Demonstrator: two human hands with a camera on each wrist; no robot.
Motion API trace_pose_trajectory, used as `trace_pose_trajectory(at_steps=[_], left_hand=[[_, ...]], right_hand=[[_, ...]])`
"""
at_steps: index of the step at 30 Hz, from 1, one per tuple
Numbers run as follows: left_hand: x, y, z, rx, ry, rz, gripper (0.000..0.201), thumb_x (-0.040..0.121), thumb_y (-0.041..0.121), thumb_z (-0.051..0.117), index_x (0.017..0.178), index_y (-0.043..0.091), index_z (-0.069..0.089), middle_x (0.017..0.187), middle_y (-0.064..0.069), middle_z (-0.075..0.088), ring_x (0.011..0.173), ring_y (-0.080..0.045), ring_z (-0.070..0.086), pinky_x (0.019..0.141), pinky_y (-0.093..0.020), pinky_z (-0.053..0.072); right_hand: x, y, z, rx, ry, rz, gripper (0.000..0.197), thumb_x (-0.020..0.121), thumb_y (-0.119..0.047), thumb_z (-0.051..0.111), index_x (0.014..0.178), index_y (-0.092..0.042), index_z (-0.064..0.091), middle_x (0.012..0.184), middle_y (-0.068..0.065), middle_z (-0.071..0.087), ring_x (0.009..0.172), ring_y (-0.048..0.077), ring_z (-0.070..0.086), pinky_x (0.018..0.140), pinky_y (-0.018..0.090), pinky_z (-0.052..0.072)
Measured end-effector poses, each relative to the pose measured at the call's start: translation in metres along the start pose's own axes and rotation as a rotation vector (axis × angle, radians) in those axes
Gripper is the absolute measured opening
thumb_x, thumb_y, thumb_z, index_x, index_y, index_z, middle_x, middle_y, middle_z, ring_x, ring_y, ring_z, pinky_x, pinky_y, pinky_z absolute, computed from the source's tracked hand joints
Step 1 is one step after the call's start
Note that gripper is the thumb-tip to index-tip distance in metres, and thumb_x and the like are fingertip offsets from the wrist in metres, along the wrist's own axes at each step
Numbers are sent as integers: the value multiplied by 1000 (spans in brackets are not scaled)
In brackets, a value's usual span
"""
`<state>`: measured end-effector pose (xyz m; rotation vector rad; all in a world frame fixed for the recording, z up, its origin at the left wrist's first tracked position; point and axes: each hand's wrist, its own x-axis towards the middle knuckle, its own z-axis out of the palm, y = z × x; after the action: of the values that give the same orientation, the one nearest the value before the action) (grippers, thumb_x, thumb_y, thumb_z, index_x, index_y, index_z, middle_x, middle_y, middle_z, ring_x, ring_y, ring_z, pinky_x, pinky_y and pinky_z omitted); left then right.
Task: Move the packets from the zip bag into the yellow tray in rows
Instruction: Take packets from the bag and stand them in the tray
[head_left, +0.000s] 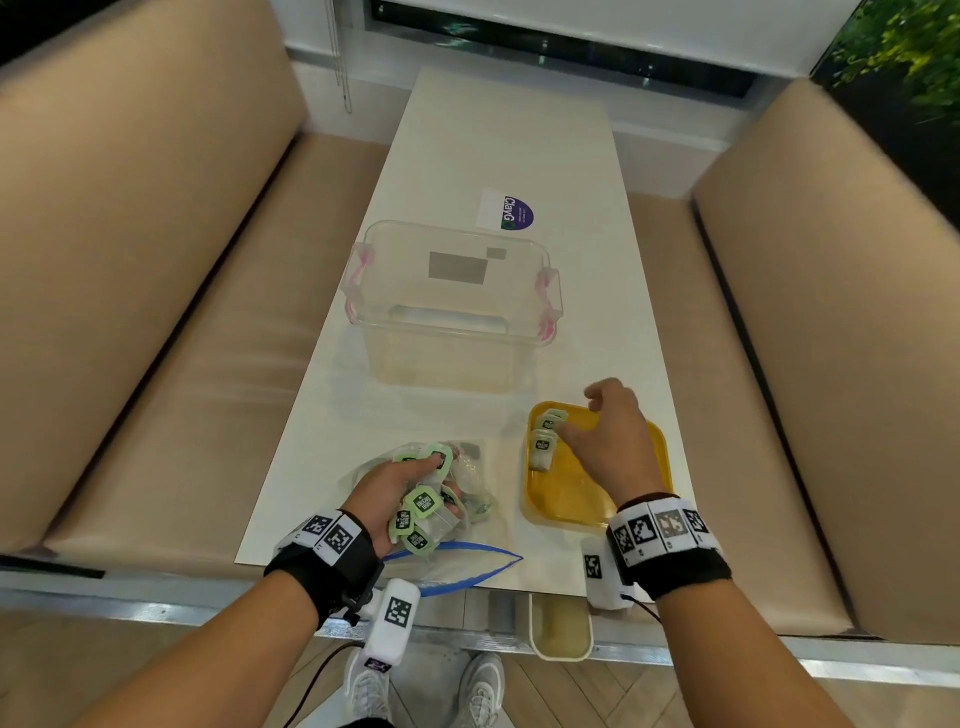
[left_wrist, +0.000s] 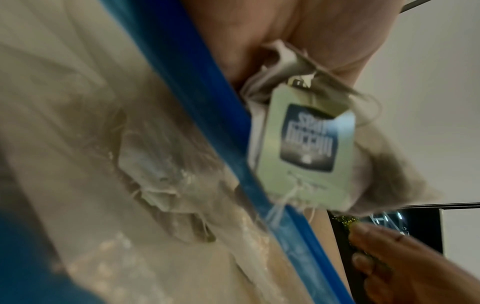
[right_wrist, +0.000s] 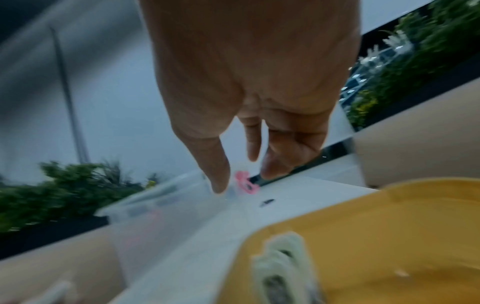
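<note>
Left hand (head_left: 395, 499) grips several packets (head_left: 418, 512) over zip bag (head_left: 457, 564); right hand (head_left: 613, 441) slack-fingered, empty, above yellow tray (head_left: 561, 499) holding two packets (head_left: 543, 439).

R hand (right_wrist: 249, 86) fills top centre, seen from behind, fingers (right_wrist: 219, 174) hanging loose & slightly apart, tips down, holding nothing. Below the palm, toward the wrist: yellow tray (right_wrist: 389, 236), rim curving across lower right. Packets (right_wrist: 283, 265) sit in tray's near-left corner, under the hand, blurred; pale w/ dark label, count can't be told. Past the fingertips: clear tub (right_wrist: 161, 207) w/ pink clip (right_wrist: 245, 184) just beside the index tip in frame; contact can't be told. White table (right_wrist: 298, 195) under both. Plants (right_wrist: 64, 189) beyond, left of hand, more at upper right. Whole view motion-blurred.
</note>
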<state>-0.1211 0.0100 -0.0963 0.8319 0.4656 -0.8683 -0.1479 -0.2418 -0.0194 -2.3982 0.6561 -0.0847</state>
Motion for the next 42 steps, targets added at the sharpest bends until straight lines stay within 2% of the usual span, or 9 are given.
trace_pose_trajectory(at_steps=[2,4,9,12,17,23,29,34,42], left_hand=[[-2,1,4,-31,-19,-9,41,85,13,67,123,-3,66,89,-21,61,68,-30,61,66,-38,53],[-4,1,8,-68,-38,-23,33,85,12,65,115,-2,69,89,-20,60,69,-29,60,65,-38,52],[-9,1,11,-67,-71,-46,31,84,13,67,111,-2,65,88,-20,62,70,-30,60,64,-39,52],[-13,3,14,-115,-118,-54,25,90,23,60,101,3,71,83,-15,61,68,-28,59,63,-37,51],[-10,7,8,-106,-96,-101,50,93,49,56,101,3,75,85,-20,65,73,-33,61,70,-40,53],[-5,9,7,-61,-42,-76,51,93,47,56,119,5,67,88,-20,64,67,-31,64,70,-39,54],[-3,9,6,-25,-51,-81,51,95,48,54,122,7,66,81,-21,62,65,-31,62,68,-38,54],[-2,7,4,-2,-48,-79,58,95,48,55,132,4,60,81,-22,62,66,-32,62,67,-38,56],[-1,6,7,4,-35,-71,58,95,47,55,132,3,61,81,-23,63,66,-32,62,69,-38,56]], right_hand=[[-7,-21,4,50,-50,-130,33,83,-26,74,112,-20,60,109,-1,57,88,10,54,76,21,40],[-16,-41,16,69,-218,-222,24,84,-29,73,106,-22,66,104,-5,60,83,7,56,75,21,44],[-24,-67,59,-63,-526,-297,34,81,-31,75,113,-22,67,107,-1,59,87,12,55,78,23,44],[-24,-71,69,-42,-497,-278,23,80,-22,75,101,-19,69,103,2,60,85,14,55,74,25,42],[-22,-76,61,-7,-402,-275,11,86,-20,68,96,-18,71,96,-2,61,81,11,53,73,23,38],[-17,-81,29,-2,-321,-342,9,87,-15,65,94,-17,71,92,1,67,81,17,58,73,31,48],[-3,-59,-3,-284,-167,-395,27,89,-10,54,109,-24,67,98,4,62,90,27,58,74,41,51],[10,-34,-31,-220,-235,-226,21,92,-12,56,103,-12,74,100,7,68,95,25,60,77,34,48],[9,-1,-29,-215,-252,-127,15,82,-12,68,79,-26,63,82,-4,64,73,12,57,56,21,39]])
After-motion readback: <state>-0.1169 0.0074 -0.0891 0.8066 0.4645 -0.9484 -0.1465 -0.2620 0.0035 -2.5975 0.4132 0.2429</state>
